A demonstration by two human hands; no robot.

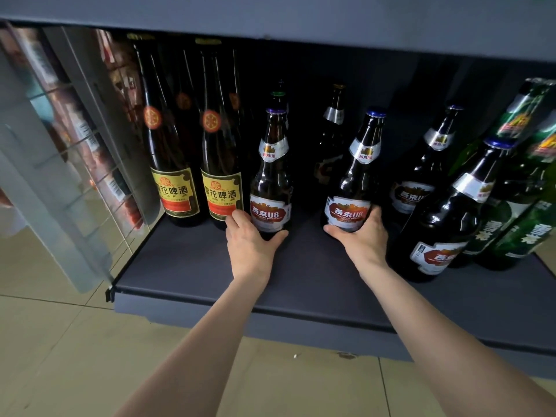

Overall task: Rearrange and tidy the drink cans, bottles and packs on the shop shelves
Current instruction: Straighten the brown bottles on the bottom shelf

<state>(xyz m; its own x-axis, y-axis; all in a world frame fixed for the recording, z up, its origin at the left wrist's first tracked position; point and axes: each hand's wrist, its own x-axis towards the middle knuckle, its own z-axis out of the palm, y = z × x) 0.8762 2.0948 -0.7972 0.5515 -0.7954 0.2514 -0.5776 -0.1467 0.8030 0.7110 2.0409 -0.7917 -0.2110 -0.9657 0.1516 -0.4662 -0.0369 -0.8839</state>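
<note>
Head view shows left hand (251,245) gripping the base of a dark glass beer bottle with red-white label (270,188); right hand (362,237) grips a second such bottle (352,188), both upright on the dark grey shelf (186,266).

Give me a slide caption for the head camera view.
Left hand and right hand each grip a U8 beer bottle on the dark bottom shelf.

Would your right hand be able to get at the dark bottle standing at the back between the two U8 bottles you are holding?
Probably yes: the back bottle stands behind an open gap on the shelf, but the right hand grips a U8 bottle and must let go first.
</note>
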